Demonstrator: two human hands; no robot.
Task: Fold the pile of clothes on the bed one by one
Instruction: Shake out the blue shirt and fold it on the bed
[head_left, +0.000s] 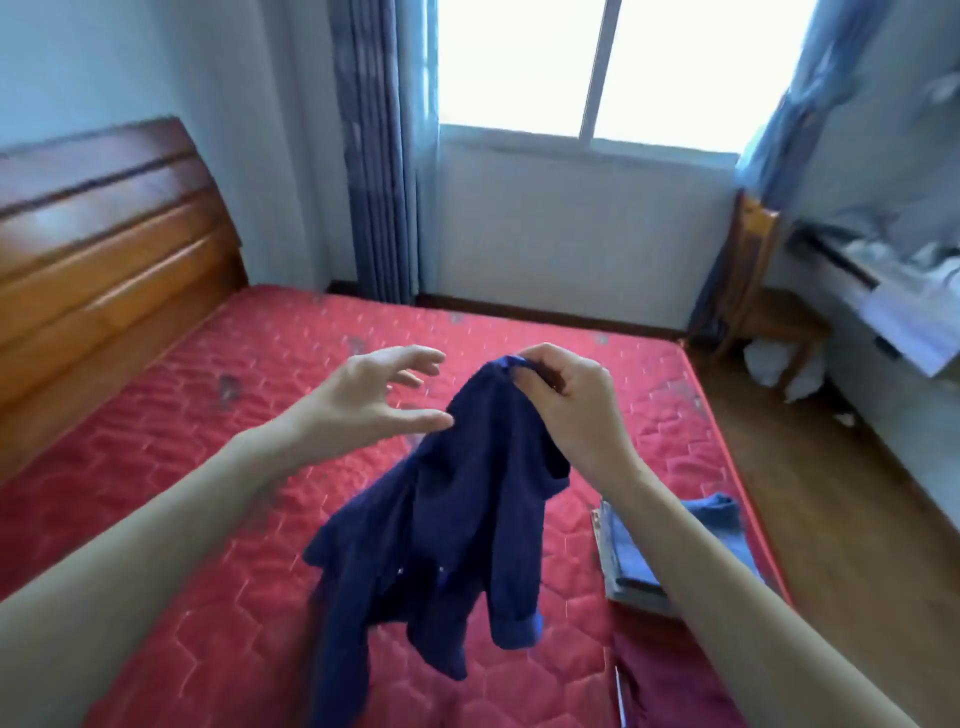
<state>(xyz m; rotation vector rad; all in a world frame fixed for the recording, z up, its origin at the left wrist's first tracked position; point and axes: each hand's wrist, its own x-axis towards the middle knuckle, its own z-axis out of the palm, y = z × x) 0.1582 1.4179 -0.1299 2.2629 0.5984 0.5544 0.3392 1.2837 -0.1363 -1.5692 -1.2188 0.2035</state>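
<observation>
1. While it hangs in the air above the bed, the dark navy garment (441, 530) droops loosely, its cuffed sleeve lowest at the right.
2. At its top edge the right hand (566, 400) pinches the fabric between thumb and fingers.
3. Just left of it, the left hand (363, 400) is spread, fingers apart, its thumb tip at the cloth's edge; whether it touches cannot be told.
4. Under the garment lies the red quilted mattress (218, 519), with a wooden headboard (104, 234) at the left.
5. Near the mattress's right edge sits a stack of folded blue clothes (634, 561), and a maroon cloth (670, 680) lies nearer the camera.
</observation>
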